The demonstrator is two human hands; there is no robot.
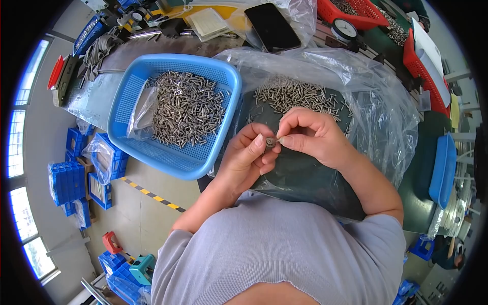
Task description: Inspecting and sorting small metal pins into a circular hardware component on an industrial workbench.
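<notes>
Between the thumb and fingers of my left hand is a small round metal ring with a hole in its middle. Close against it, my right hand pinches thumb to forefinger at the ring's edge; what lies in that pinch is too small to name. Beyond my hands, a loose pile of small metal pins is spread on clear plastic sheeting. Left of my left hand stands a blue plastic basket, holding a heap of similar pins and a clear plastic bag.
At the back lie a black phone, a notepad and a dial gauge. Red baskets stand at the far right, a blue tray at the right edge. Blue crates are stacked on the floor at left.
</notes>
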